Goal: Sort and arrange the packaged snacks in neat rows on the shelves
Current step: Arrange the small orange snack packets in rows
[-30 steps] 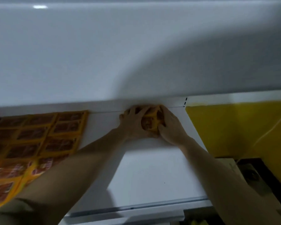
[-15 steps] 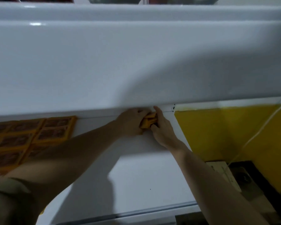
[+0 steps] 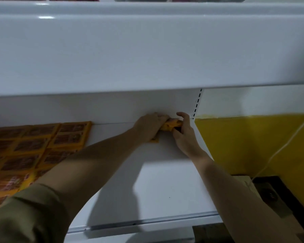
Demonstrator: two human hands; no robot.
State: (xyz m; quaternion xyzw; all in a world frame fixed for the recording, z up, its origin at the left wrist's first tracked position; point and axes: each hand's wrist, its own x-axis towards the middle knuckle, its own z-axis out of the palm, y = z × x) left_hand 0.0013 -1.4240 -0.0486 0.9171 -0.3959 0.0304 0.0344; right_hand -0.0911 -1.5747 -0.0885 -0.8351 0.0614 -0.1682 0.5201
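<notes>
Orange snack packets [image 3: 170, 124] stand bunched at the back right corner of the white shelf [image 3: 165, 181], against the back wall. My left hand [image 3: 148, 126] lies over their left side with fingers curled on them. On their right, my right hand [image 3: 183, 133] holds them, thumb and fingers curved round the end. Most of the packets are hidden by both hands. Rows of the same orange packets [image 3: 33, 146] lie flat on the shelf's left part.
The white shelf above [image 3: 147, 50] overhangs closely over the hands. A slotted upright [image 3: 197, 102] marks the shelf's right end. Beyond it is a yellow wall [image 3: 253, 142] with a white cable [image 3: 284, 146]. A cardboard box [image 3: 244, 181] and dark objects sit at lower right.
The view has tilted up and the shelf above fills more of it. Both hands have stayed on the packets at the back corner, squeezing them closer to the wall.
</notes>
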